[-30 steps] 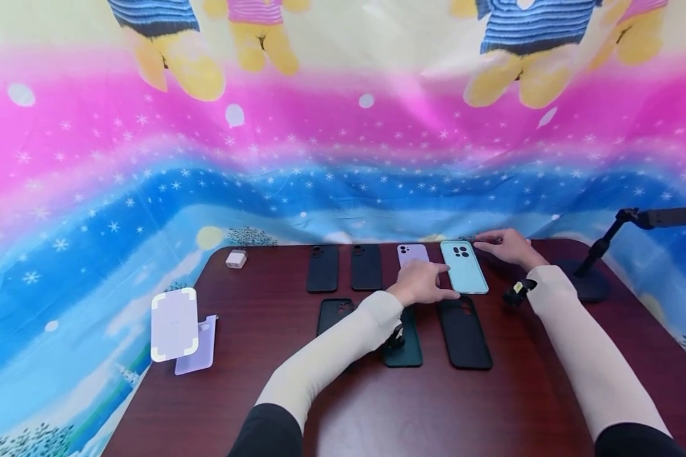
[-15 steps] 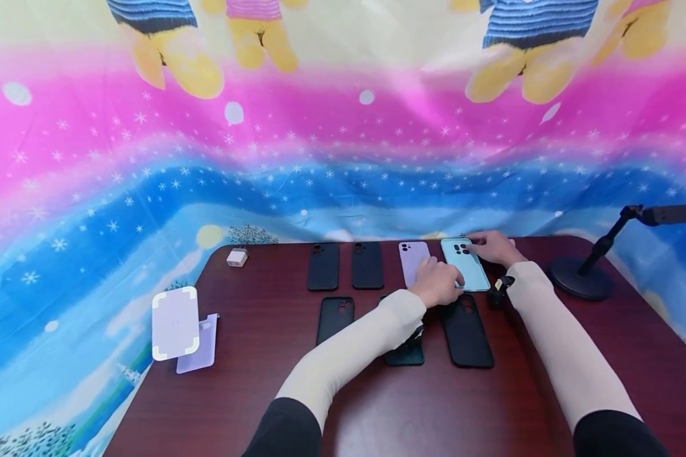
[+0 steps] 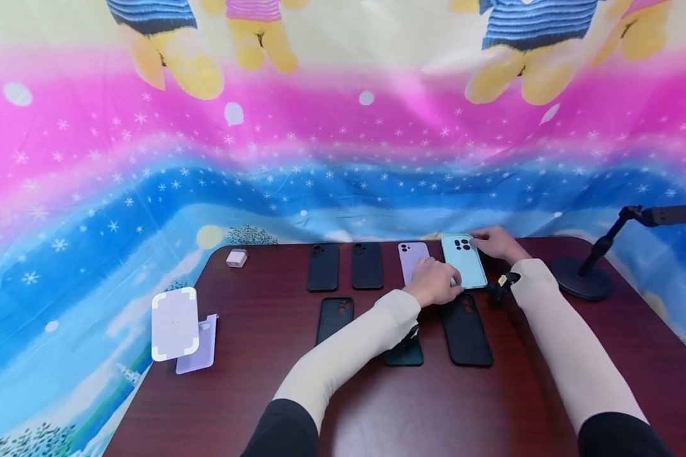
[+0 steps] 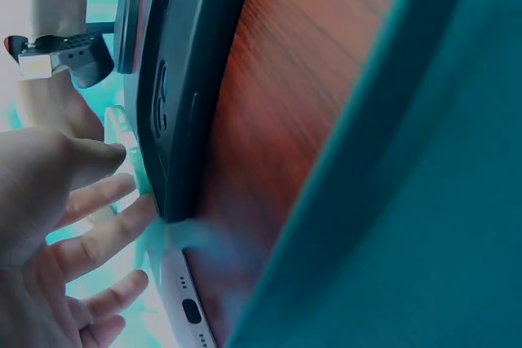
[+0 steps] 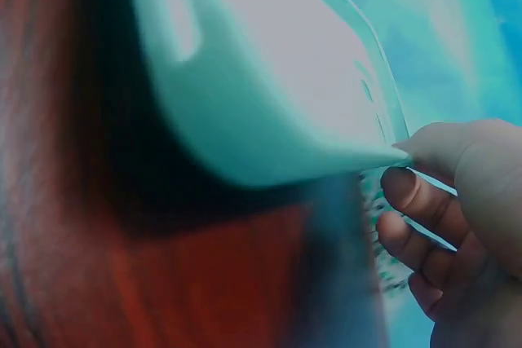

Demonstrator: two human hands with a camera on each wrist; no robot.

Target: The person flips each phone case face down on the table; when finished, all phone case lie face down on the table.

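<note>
A mint phone case (image 3: 465, 265) with a camera cutout is raised slightly at the back right of the table. My right hand (image 3: 496, 244) pinches its upper right corner between thumb and index finger, the other fingers curled below. At the lower left corner, my left hand (image 3: 434, 281) grips the case with bent fingers; its thumb (image 4: 98, 160) and index finger are close together there. A lilac phone case (image 3: 413, 257) lies just left of it, partly behind the left hand. Below is a black phone case (image 3: 467, 333), and the left forearm partly covers a dark green case (image 3: 408, 357).
Two dark phone cases (image 3: 322, 268) lie further left in the back row, another black case (image 3: 335, 314) in front. A white charger plug (image 3: 237, 258) and a lilac stand with a white plate (image 3: 174, 324) are at left. A black round-based stand (image 3: 581, 279) rises at right.
Both hands have closed in on the mint case and taken hold of its opposite corners. The case has since shifted slightly upward in the head view.
</note>
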